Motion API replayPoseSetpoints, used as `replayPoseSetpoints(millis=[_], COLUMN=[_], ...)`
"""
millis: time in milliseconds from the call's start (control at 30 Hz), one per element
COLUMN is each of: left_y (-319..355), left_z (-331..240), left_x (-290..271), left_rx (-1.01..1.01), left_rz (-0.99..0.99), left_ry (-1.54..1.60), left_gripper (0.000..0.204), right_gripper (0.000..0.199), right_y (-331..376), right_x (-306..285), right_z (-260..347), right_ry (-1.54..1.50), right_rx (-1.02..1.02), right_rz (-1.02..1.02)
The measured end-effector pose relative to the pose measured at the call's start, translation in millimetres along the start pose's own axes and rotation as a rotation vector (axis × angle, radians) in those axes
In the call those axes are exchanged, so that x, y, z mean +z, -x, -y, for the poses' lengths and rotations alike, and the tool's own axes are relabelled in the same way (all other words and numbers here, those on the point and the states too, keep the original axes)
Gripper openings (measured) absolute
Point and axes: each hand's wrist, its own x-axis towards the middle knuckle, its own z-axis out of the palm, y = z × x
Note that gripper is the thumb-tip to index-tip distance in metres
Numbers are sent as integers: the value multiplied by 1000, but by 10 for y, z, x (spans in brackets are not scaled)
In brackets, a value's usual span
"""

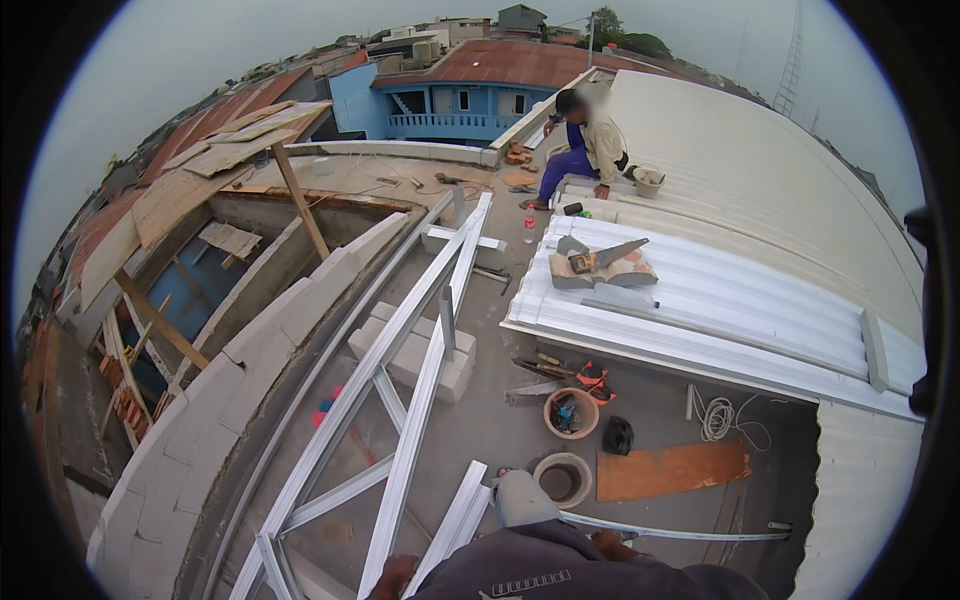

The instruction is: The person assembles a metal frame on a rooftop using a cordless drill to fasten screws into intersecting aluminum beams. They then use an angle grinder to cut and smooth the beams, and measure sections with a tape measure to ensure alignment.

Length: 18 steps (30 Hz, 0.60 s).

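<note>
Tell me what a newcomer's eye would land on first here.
Most striking is the long silver metal frame, slanting from the lower left up toward the picture's upper middle. Right of centre, a handsaw lies atop a small pile on bright ribbed sheets. Beyond it, a seated co-worker in a pale top and blue trousers stands out.

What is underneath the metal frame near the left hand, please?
Pale blocks, a thin reddish stick and grey floor show beneath the metal frame. Whatever lies directly under its bars is covered, so unseen.
</note>
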Motion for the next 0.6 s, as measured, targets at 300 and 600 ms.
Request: replayPoseSetpoints(millis=[300, 600], left_y=[-1286, -3534], left_z=[-186, 75], left_x=[-1327, -2976], left_rx=[-636, -238], left_rz=[-183, -226], left_ry=[1052, 706], left_gripper=[36, 27], right_gripper=[44, 29], right_y=[-1093, -2638], right_x=[-848, -3775], right_z=[-131, -744], right_ry=[-310, -1031], right_rx=[-2, 450], right_rz=[-17, -112])
